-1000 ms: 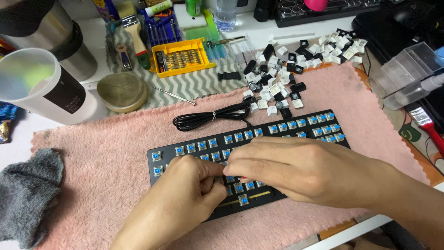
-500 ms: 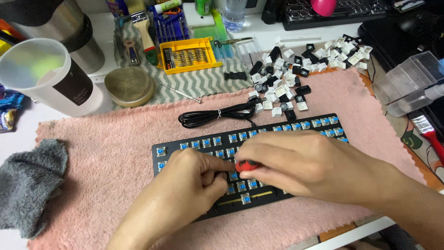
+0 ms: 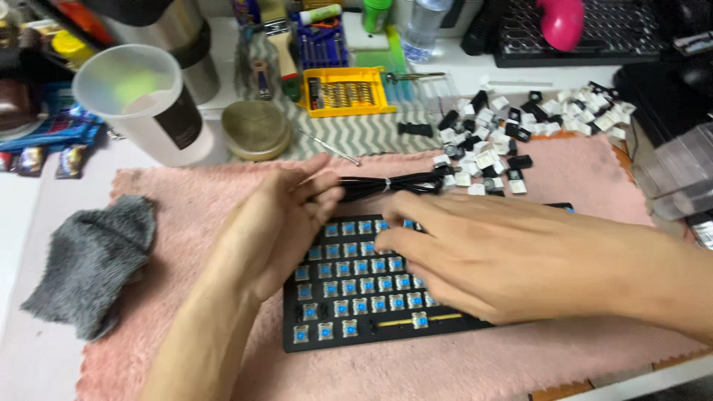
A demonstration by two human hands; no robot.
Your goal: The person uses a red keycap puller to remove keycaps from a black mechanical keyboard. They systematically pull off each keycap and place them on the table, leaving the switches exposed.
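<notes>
Resting on a black keyboard (image 3: 356,293) with bare blue switches near the pink towel's (image 3: 186,349) front edge, the right hand (image 3: 512,256) lies flat and open; the left hand (image 3: 286,223) curls at its far-left corner, seemingly pinching the black cable (image 3: 386,184).

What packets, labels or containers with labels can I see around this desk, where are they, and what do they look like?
Translucent cup, back left: round, milky plastic, with a dark rectangular label.
Small wrappers, far left edge: shiny, dark with red and blue; too blurred to tell more.
Yellow case, back centre: flat rectangular tray holding rows of metal bits.
Clear bottle, back centre: plastic, its label barely visible.
No screens or signs show.
</notes>
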